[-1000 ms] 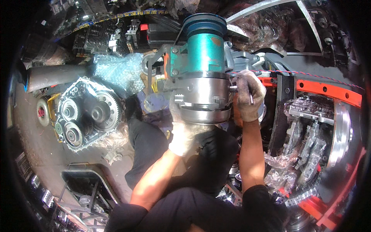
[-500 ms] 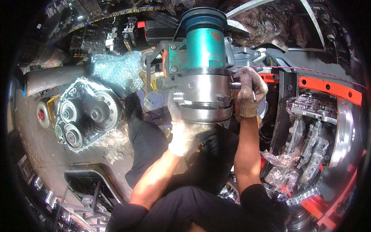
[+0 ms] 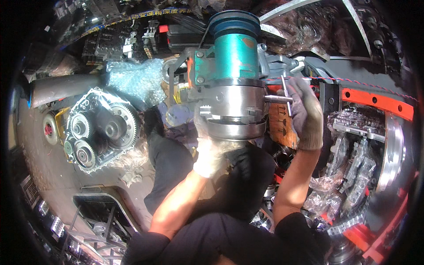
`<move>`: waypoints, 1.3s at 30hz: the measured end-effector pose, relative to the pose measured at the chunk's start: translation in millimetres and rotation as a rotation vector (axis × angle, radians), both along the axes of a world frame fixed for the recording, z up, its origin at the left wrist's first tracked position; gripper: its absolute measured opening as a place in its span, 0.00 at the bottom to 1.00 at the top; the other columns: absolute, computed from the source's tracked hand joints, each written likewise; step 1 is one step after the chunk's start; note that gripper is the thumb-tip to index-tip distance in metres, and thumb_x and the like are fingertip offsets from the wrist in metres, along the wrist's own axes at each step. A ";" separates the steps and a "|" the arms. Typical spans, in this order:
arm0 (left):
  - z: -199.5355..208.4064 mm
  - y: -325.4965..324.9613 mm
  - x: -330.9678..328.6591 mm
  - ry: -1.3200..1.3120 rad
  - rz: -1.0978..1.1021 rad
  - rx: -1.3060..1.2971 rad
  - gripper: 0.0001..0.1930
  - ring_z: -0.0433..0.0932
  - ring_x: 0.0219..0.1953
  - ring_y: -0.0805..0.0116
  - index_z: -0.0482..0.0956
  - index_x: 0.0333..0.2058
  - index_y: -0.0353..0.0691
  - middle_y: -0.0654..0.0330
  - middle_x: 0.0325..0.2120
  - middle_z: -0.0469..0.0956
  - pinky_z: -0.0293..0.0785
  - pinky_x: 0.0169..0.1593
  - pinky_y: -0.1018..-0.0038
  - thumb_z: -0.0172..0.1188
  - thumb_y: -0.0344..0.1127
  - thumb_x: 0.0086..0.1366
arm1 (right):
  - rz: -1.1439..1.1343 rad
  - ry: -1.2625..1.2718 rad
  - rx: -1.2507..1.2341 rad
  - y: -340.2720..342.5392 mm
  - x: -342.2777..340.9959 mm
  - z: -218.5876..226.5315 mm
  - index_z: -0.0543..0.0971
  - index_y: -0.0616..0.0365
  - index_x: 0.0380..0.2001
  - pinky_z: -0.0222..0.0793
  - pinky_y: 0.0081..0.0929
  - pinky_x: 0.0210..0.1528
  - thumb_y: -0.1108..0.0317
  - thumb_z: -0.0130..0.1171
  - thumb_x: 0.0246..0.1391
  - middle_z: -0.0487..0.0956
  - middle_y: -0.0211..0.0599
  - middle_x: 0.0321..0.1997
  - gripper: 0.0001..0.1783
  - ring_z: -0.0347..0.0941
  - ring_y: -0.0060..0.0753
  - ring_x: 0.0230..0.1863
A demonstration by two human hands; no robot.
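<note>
In front of me is a lathe-type chuck (image 3: 234,98), a thick steel cylinder on a green spindle housing (image 3: 236,56). A shiny round metal part (image 3: 236,131) sits at the chuck's near end. My gloved left hand (image 3: 210,152) grips that part from below and the left; some of its fingers are hidden. Out of the chuck's right side sticks a T-handle chuck key (image 3: 278,99), its thin crossbar standing nearly upright. Just right of it my gloved right hand (image 3: 307,112) is open, fingers loosely stretched upward, against or close to the crossbar.
A gear case with several gears (image 3: 104,130) lies at left, near bubble wrap (image 3: 134,81). A blue pulley (image 3: 234,23) tops the spindle. Orange steel bars (image 3: 377,102) and plastic-wrapped metal parts (image 3: 349,163) are at right. A black tray (image 3: 104,194) stands lower left.
My right hand has loosened from around the key and shifted right. The key's crossbar has turned from slanted to nearly upright. My left hand stays on the round part.
</note>
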State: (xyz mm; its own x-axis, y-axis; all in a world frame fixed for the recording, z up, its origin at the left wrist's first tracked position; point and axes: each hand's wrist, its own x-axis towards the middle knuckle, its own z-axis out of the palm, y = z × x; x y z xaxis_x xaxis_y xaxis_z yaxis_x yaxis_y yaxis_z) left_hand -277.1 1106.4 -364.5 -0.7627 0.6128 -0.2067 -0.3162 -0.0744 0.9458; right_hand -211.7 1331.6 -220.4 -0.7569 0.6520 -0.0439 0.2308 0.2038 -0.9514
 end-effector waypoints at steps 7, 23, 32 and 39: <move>5.5 -0.3 -4.3 -0.029 -0.010 0.014 0.73 0.74 0.64 0.59 0.37 0.79 0.43 0.52 0.66 0.70 0.74 0.67 0.60 0.88 0.36 0.46 | 0.038 -0.210 -0.255 4.8 -2.5 -15.1 0.82 0.64 0.51 0.80 0.33 0.56 0.83 0.63 0.53 0.83 0.41 0.54 0.20 0.83 0.37 0.52; 3.7 -3.7 0.9 -0.060 -0.065 -0.055 0.71 0.74 0.64 0.58 0.37 0.78 0.42 0.53 0.67 0.69 0.73 0.66 0.60 0.86 0.38 0.47 | -0.319 0.324 -0.045 -5.9 34.2 -39.3 0.79 0.66 0.59 0.70 0.37 0.70 0.70 0.63 0.65 0.83 0.45 0.59 0.21 0.79 0.37 0.62; 8.1 -6.9 1.6 -0.302 -0.049 0.004 0.72 0.78 0.59 0.60 0.37 0.79 0.41 0.55 0.62 0.74 0.76 0.63 0.62 0.87 0.39 0.48 | -0.313 -0.307 0.838 -45.2 64.0 -117.3 0.80 0.72 0.56 0.82 0.40 0.56 0.77 0.71 0.55 0.86 0.57 0.53 0.25 0.86 0.52 0.50; -12.5 -18.1 8.3 -0.281 -0.057 0.022 0.47 0.77 0.58 0.66 0.59 0.73 0.39 0.58 0.60 0.74 0.79 0.60 0.65 0.77 0.33 0.60 | -0.324 -0.216 0.757 -42.0 31.3 -75.1 0.81 0.66 0.56 0.79 0.39 0.60 0.75 0.70 0.58 0.84 0.52 0.58 0.22 0.84 0.51 0.57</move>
State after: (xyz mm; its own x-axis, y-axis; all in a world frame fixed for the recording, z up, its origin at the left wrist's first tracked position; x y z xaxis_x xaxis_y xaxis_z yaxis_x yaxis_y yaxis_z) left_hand -268.8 1088.3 -377.0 -0.6417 0.6598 -0.3910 -0.5697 -0.0688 0.8190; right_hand -180.4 1289.7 -295.6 -0.5528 0.7470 0.3694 0.5486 0.6599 -0.5134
